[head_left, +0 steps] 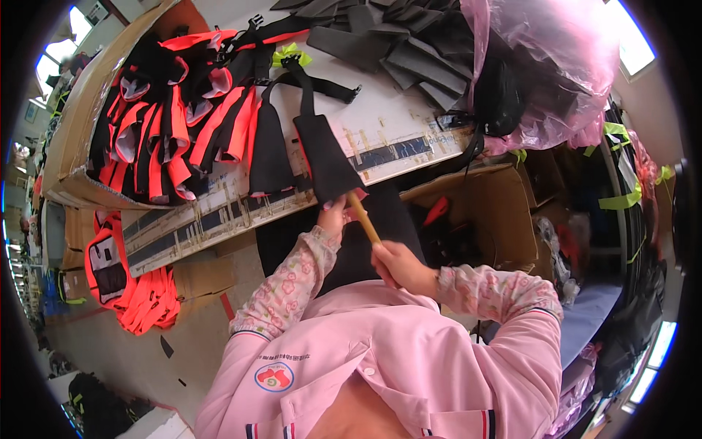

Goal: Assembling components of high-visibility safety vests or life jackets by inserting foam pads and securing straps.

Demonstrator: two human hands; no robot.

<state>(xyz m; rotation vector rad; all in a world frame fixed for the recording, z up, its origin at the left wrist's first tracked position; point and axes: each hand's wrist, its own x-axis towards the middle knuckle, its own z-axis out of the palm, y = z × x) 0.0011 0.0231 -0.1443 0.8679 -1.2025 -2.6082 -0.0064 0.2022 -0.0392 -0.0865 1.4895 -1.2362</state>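
Note:
My right hand [404,266] is closed around a yellowish wooden stick [365,221]. The stick's far end reaches the lower opening of a black padded strap [322,150] with orange edging. My left hand [333,219] pinches that same lower end, beside the stick; how far the stick goes inside is hidden. The strap lies over the table edge, its narrow webbing and buckle running away from me. A second black padded strap [270,150] lies just left of it, joined to the orange and black pieces.
Several orange and black pieces [172,135] spill from a cardboard box [80,143] on the worn white table [395,121]. Dark grey foam pieces [417,55] pile at the back, beside pink plastic bags [556,51]. Under the table stands an open cardboard box [504,219]; orange fabric [150,300] hangs left.

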